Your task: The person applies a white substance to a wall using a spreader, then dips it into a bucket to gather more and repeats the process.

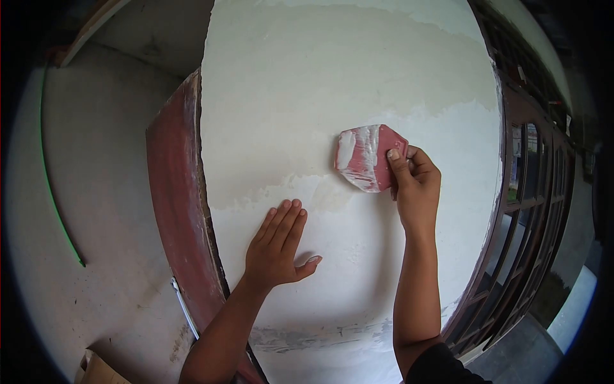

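A pink-red flat spreader [385, 168], smeared with white paste on its left part, is held against or just off the wall by my right hand [417, 182], thumb on its face at the right edge. My left hand [279, 246] lies flat on the wall [345, 57] to the lower left, fingers stretched upward and thumb out to the right, holding nothing. Whiter coating covers the wall around my left hand and on the right side, while the upper part looks greyer. A bit of white paste sits on both thumbs.
A dark red panel [179, 166] borders the wall on the left, with a metal rod [184, 307] beside it. Further left a green cord [50, 185] hangs. Dark-framed windows [521, 211] stand at the right. A brown box [101, 370] is at the bottom left.
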`<control>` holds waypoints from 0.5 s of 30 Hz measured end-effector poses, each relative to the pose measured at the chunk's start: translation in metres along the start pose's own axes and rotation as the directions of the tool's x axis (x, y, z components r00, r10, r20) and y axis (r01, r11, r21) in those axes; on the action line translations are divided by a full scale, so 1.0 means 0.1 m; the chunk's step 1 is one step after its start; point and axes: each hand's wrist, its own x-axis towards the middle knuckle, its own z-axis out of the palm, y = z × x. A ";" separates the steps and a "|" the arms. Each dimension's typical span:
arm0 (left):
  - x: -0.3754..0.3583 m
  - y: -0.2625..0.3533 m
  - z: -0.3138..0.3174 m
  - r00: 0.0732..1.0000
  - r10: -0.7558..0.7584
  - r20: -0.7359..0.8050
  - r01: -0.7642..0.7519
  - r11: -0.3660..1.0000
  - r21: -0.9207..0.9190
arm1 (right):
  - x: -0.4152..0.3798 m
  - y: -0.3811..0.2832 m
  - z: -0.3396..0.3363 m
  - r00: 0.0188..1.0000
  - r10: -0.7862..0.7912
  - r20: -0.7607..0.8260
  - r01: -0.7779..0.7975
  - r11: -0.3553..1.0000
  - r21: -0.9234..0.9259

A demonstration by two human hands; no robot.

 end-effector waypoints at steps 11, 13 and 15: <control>0.00 0.01 0.01 1.000 0.010 0.000 -0.010 1.000 -0.013 | 0.13 0.35 -0.14 0.980 -0.148 -0.135 0.102 0.949 -0.299; 0.01 0.01 0.03 1.000 0.011 -0.007 -0.011 1.000 -0.015 | 0.15 0.40 -0.21 0.977 -0.168 -0.135 0.126 0.954 -0.273; 0.00 0.01 0.04 1.000 0.011 -0.003 -0.011 1.000 -0.021 | 0.12 0.38 -0.24 0.987 -0.103 -0.121 0.075 0.973 -0.220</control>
